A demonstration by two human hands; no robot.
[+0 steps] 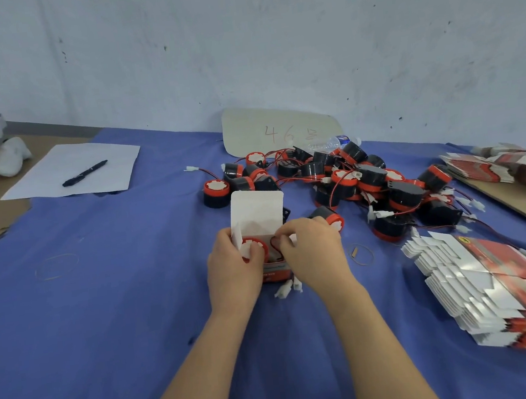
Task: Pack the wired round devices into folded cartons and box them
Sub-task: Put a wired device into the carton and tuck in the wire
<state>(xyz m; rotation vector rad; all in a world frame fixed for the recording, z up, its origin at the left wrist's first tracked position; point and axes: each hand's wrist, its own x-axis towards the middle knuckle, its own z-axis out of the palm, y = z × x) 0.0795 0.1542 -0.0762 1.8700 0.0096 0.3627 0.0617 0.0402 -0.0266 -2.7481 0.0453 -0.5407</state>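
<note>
Both your hands at the carton, mid-surface [102, 299].
Your left hand [233, 268] grips the open carton [256, 213], thumb on the device [250, 246] in its mouth; your right hand [313, 252] pinches its red wire [274, 246]. Loose devices [361, 181] lie heaped at 1 o'clock, flat cartons [494, 287] at 4 o'clock.

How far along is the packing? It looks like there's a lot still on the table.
Early, by the look of it: no closed carton shows in view. Right now the left hand grips an open carton with one round device inside, while the right hand pinches its red wire to tuck it in. Left to do: the big pile of devices and the stack of flat cartons.
</note>
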